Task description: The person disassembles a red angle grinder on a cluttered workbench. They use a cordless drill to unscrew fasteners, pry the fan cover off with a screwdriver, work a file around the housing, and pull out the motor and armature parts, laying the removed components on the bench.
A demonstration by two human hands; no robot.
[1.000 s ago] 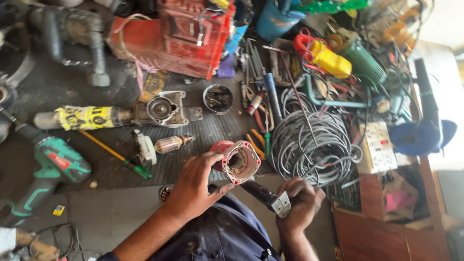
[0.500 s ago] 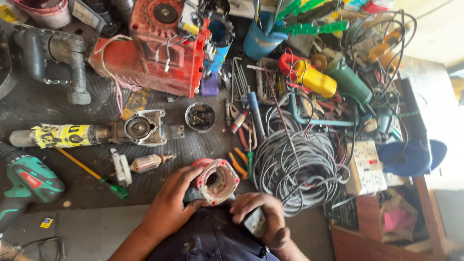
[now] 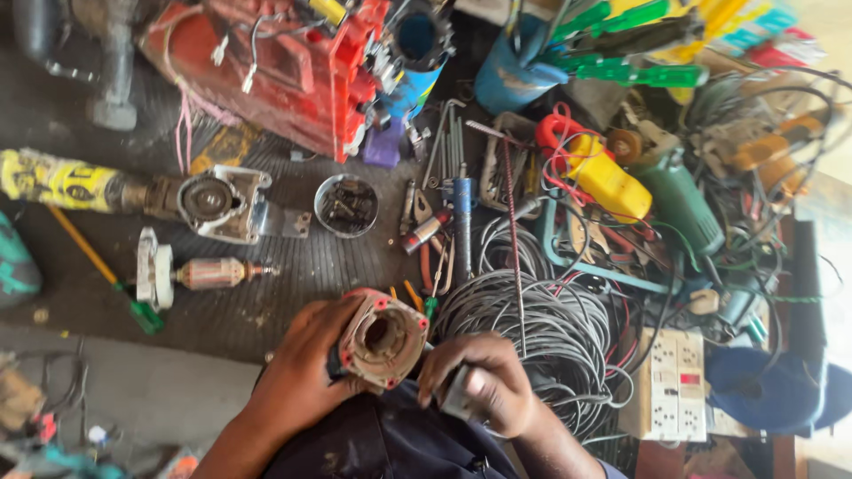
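I note the red motor housing (image 3: pixel 383 339) low in the head view, its round open end facing up, held over my lap at the near edge of the desk (image 3: pixel 266 302). My left hand (image 3: pixel 306 372) is wrapped closed around its left side, fingers curled onto the casing. My right hand (image 3: pixel 484 381), just right of the housing, is closed in a fist around a small grey-black part (image 3: pixel 457 401); I cannot tell what it is.

Just beyond the right hand lies a grey cable coil (image 3: pixel 541 328). To that hand's right sits a cream socket strip (image 3: pixel 672 386), rectangular, with a small red switch. Beyond the left hand lie an armature (image 3: pixel 209 273), a small round tin of parts (image 3: pixel 346 206) and a grinder head on a yellow-labelled body (image 3: pixel 62 182). Farther off stands a large red tool casing (image 3: pixel 293 62), and right of it a yellow clamp meter (image 3: pixel 608 182).
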